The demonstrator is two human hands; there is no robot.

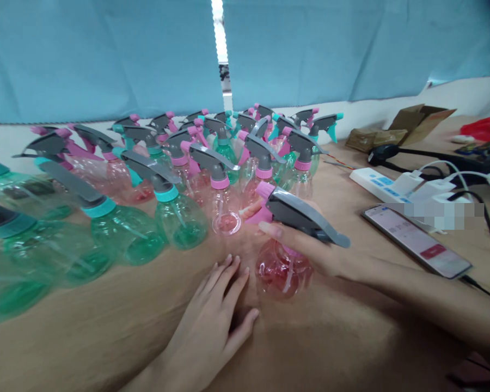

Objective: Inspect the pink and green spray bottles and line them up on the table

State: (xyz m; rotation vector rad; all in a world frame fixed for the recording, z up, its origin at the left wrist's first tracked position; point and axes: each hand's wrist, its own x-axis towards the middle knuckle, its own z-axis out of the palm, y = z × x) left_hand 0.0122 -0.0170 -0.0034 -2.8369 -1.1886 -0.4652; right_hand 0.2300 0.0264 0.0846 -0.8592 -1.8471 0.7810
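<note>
My right hand [310, 245] is closed around the neck of a pink spray bottle [280, 272] with a grey and pink trigger head. Part of its fingers are hidden behind the head. The bottle stands upright or nearly so at the table's middle. My left hand [212, 316] lies on the brown table surface just left of that bottle, fingers stretched out, holding nothing. Close beyond it are a clear pink spray bottle [225, 209] and a green spray bottle [182, 223] with a teal collar.
Several more green and pink spray bottles [122, 234] crowd the left and back. On the right lie a phone [416, 239], a white power strip [381, 188] with plugs and cables, and an open cardboard box [418, 125]. A blue cloth [310, 49] hangs behind.
</note>
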